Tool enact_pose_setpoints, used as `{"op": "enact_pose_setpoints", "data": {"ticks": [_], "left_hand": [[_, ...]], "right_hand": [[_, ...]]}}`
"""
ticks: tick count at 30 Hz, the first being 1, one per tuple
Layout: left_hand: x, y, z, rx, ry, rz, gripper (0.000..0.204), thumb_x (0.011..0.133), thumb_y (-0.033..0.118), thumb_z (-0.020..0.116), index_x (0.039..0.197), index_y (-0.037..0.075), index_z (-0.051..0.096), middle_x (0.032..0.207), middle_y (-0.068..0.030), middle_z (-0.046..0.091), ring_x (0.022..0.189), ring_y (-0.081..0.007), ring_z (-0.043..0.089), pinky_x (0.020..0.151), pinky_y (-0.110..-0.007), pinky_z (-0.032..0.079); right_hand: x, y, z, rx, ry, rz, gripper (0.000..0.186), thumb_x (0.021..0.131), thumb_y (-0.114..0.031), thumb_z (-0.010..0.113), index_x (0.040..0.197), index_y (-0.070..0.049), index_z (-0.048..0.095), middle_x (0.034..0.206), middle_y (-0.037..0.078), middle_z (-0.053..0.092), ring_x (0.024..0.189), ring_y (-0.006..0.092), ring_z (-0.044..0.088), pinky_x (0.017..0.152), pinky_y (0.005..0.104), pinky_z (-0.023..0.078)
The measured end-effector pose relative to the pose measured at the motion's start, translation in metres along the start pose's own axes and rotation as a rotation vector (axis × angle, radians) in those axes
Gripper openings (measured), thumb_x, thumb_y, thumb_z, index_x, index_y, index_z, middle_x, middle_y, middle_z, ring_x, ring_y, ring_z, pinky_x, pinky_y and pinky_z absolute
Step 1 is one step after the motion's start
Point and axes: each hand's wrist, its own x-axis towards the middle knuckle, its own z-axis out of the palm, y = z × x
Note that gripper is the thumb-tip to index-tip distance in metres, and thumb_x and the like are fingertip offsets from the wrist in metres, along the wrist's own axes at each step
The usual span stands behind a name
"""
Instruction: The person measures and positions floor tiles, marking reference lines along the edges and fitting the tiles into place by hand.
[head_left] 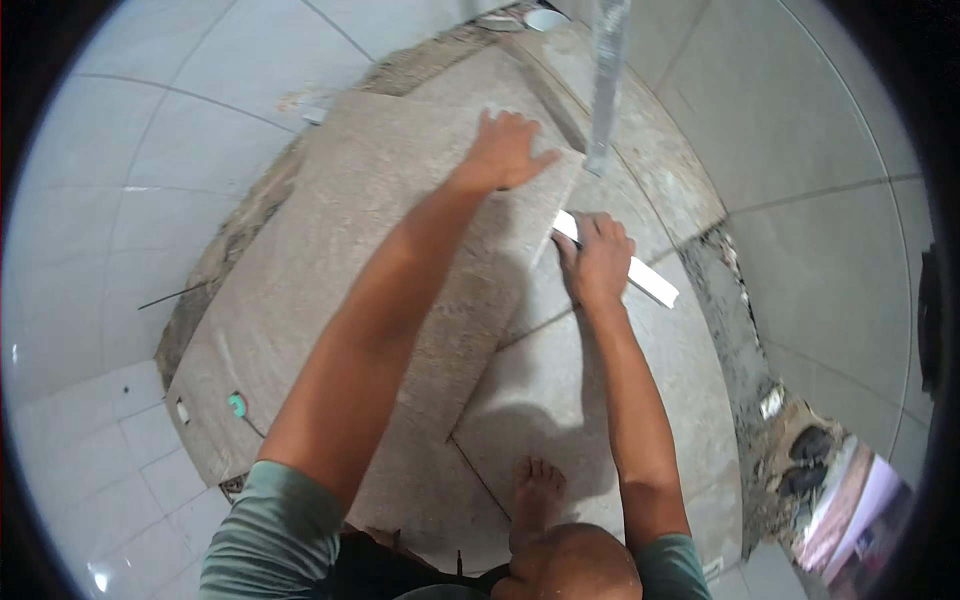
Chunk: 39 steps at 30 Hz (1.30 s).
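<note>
Large tile (340,230) seemingly being steadied by left hand (505,155), fingers apart — white strip (654,284) clamped in right hand (604,264), near tile's right edge; firm bracing probably needed next.

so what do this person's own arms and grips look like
Left arm and right arm have short, grey-green fabric sleeves, bare below the hems. Left grip and right grip are ungloved; no watch or bracelet shows.
</note>
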Motion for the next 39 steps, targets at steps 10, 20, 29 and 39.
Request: {"op": "enact_pose_setpoints", "data": {"ticks": [10, 20, 29, 39], "left_hand": [[-0.005, 0.006, -0.012, -0.018, -0.103, -0.072, 0.071, 0.095, 0.062, 0.053, 0.131, 0.001, 0.061, 0.130, -0.0234, 0.057, 0.132, -0.0384, 0.045, 0.122, -0.063, 0.013], [-0.004, 0.011, -0.014, -0.003, -0.124, -0.071, 0.065, 0.100, 0.054, 0.048, 0.138, 0.002, 0.057, 0.136, -0.0212, 0.056, 0.136, -0.0363, 0.043, 0.123, -0.062, 0.010], [-0.005, 0.008, -0.018, 0.004, -0.168, -0.058, 0.063, 0.100, 0.053, 0.047, 0.138, 0.003, 0.058, 0.137, -0.0200, 0.056, 0.136, -0.0356, 0.044, 0.123, -0.063, 0.010], [-0.005, 0.004, 0.008, -0.028, -0.091, -0.066, 0.064, 0.093, 0.057, 0.059, 0.134, 0.008, 0.063, 0.132, -0.0189, 0.059, 0.133, -0.0370, 0.048, 0.120, -0.061, 0.020]], "right_hand": [[-0.059, 0.058, -0.055, -0.167, -0.039, 0.095, 0.041, 0.086, -0.038, 0.076, 0.118, -0.013, 0.068, 0.115, 0.007, 0.064, 0.109, 0.0300, 0.058, 0.092, 0.0483, 0.041], [-0.275, 0.177, -0.193, -0.594, -0.257, 0.415, 0.045, 0.091, -0.034, 0.070, 0.130, -0.012, 0.062, 0.129, 0.013, 0.062, 0.123, 0.0350, 0.055, 0.102, 0.0503, 0.039], [-0.360, 0.211, -0.248, -0.661, -0.357, 0.496, 0.042, 0.095, -0.027, 0.065, 0.127, 0.000, 0.059, 0.126, 0.021, 0.060, 0.120, 0.0438, 0.055, 0.099, 0.0531, 0.044], [-0.434, 0.255, -0.284, -0.621, -0.264, 0.698, 0.043, 0.094, -0.022, 0.066, 0.126, 0.004, 0.056, 0.126, 0.027, 0.057, 0.117, 0.0484, 0.055, 0.098, 0.0527, 0.046]]}}
